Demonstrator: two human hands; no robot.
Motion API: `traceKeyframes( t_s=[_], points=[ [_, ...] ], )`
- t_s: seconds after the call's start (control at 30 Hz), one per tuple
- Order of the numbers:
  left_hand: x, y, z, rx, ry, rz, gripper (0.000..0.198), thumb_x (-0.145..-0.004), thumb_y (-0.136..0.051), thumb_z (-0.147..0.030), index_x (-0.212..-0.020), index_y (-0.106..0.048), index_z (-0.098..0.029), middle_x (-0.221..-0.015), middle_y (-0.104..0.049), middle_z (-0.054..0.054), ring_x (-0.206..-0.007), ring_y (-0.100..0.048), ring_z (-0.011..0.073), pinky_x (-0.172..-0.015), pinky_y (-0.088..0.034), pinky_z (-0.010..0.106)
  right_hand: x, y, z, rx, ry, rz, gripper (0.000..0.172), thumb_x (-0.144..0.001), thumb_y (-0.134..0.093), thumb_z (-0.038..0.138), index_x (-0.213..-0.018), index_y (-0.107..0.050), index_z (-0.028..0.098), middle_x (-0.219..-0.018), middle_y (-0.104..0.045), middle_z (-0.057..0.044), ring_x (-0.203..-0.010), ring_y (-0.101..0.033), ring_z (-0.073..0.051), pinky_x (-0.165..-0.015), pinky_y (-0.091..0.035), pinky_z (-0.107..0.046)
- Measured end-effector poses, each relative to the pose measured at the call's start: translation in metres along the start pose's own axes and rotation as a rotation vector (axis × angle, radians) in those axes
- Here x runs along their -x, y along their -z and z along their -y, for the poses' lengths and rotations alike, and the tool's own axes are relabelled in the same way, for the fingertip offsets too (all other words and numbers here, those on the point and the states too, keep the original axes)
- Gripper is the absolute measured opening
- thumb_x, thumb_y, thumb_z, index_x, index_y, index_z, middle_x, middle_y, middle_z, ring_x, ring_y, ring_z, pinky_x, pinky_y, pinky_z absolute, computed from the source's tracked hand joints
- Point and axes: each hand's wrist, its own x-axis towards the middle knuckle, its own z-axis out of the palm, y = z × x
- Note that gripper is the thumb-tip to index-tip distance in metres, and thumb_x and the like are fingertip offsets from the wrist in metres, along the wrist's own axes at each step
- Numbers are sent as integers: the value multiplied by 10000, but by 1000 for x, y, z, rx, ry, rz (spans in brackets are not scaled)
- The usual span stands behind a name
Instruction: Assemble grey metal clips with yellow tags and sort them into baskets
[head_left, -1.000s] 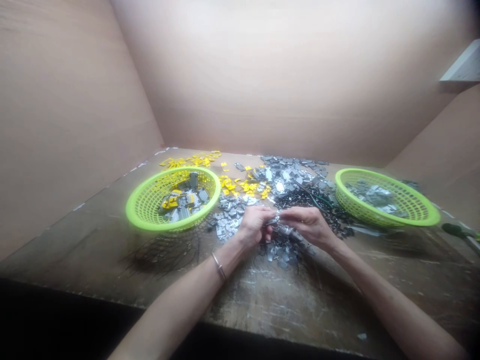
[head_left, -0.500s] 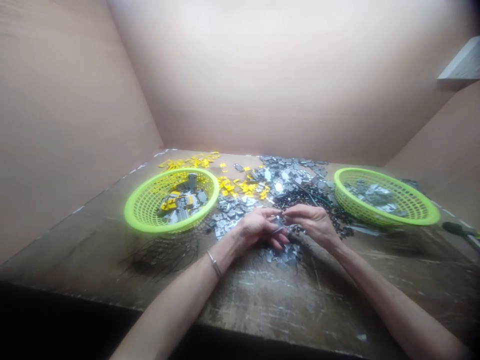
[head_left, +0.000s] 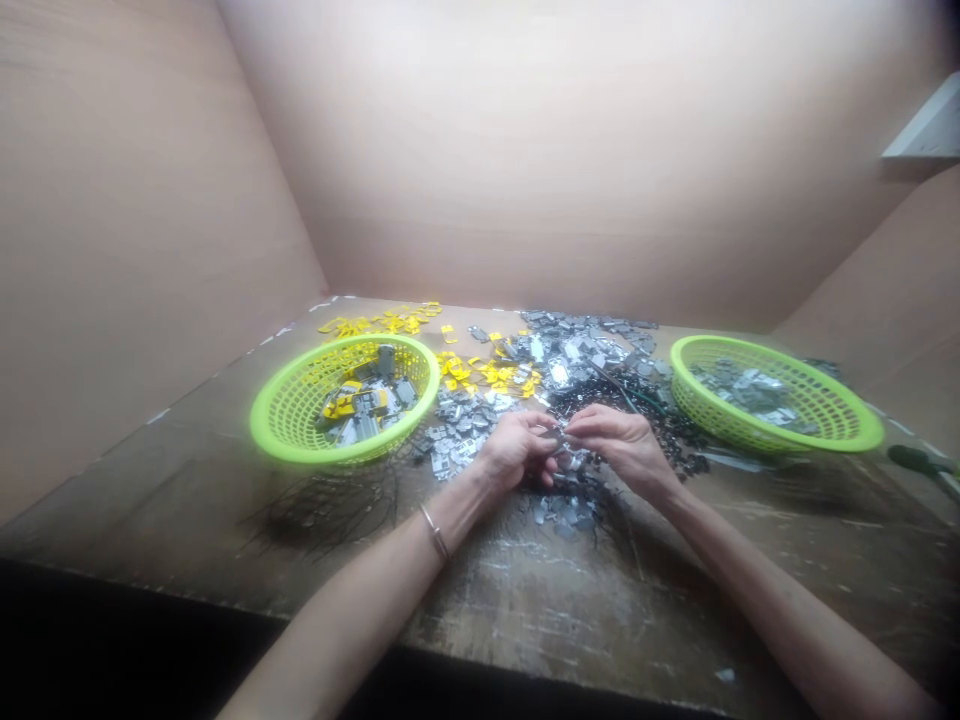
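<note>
My left hand (head_left: 519, 446) is closed on a small flat grey plate (head_left: 553, 437), thumb on top and fingers curled beneath. Fingertips of my right hand (head_left: 621, 440) are pinched together at the plate's right edge; whatever lies between them is too small to make out. Under and in front of the hands are loose silvery pieces (head_left: 568, 514). Just beyond them spreads a heap of small dark parts (head_left: 581, 395). Left of my left hand lies a pile of flat grey pieces (head_left: 455, 440).
A green basket (head_left: 270, 432) with grey and yellow parts stands left; another green basket (head_left: 847, 432) with grey pieces stands right. Yellow parts (head_left: 499, 375) and grey plates (head_left: 592, 345) lie toward the back panel (head_left: 525, 260). A thin rod (head_left: 619, 385) rests on the dark heap.
My left fingers have curled in around the plate, which is now tilted differently. My right fingertips have come a little left, against its edge. Baskets and piles stay put.
</note>
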Motion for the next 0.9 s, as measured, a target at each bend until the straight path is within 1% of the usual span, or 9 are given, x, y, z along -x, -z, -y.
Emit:
traceKeyframes(
  t_s=[0.13,0.27,0.37,0.53,0.7,0.77,0.83,0.9],
  points=[
    [2,-4,-1,-55,12,-46,185,-602,-537,-86,-757,-442,-122,-538,-521,11,-362,-462,69,-303,-330,156,0,-1,-1,93,42,-1,85,-634,-582,177,-685,-651,180,-722,-569,-29,-654,-523,-128,-592,-427,-247],
    [3,-6,1,-97,4,-63,173,-600,-515,-64,-750,-447,-118,-528,-522,14,-352,-446,61,-296,-283,142,-2,0,0,183,91,25,86,-644,-572,194,-679,-651,187,-694,-569,-20,-621,-523,-118,-561,-421,-235],
    [3,-6,3,-83,-16,-78,166,-610,-512,-82,-760,-448,-116,-531,-519,14,-354,-440,58,-300,-273,144,-3,1,3,254,127,48,87,-652,-562,187,-659,-649,183,-680,-568,-18,-614,-524,-115,-563,-417,-231],
    [3,-6,2,-32,-17,-143,203,-596,-528,-91,-775,-439,-124,-525,-505,-2,-352,-433,54,-308,-266,146,-2,3,2,321,182,57,103,-667,-545,184,-668,-648,184,-692,-569,-17,-633,-529,-119,-586,-420,-233],
    [5,-7,0,17,0,-142,238,-563,-526,-83,-786,-455,-130,-510,-504,-9,-348,-427,61,-326,-275,164,-2,2,0,390,241,49,124,-685,-521,194,-678,-645,198,-711,-566,-20,-634,-527,-121,-569,-421,-232],
    [7,-8,0,36,-23,-129,222,-565,-525,-114,-781,-476,-127,-507,-505,-3,-350,-426,67,-328,-272,173,-2,2,1,414,257,44,132,-693,-512,206,-680,-643,207,-714,-562,-20,-631,-524,-119,-560,-421,-231],
    [8,-10,0,62,-77,-131,182,-583,-533,-190,-749,-497,-124,-518,-507,4,-362,-431,71,-325,-260,176,-1,1,2,415,271,40,128,-694,-512,211,-685,-640,211,-712,-559,-20,-632,-522,-118,-559,-421,-230],
    [9,-13,1,86,-116,-166,172,-596,-534,-262,-694,-503,-125,-515,-499,2,-365,-427,71,-317,-240,175,0,-1,3,399,286,45,123,-691,-516,207,-686,-639,213,-708,-556,-20,-629,-520,-117,-559,-420,-230]
  ],
)
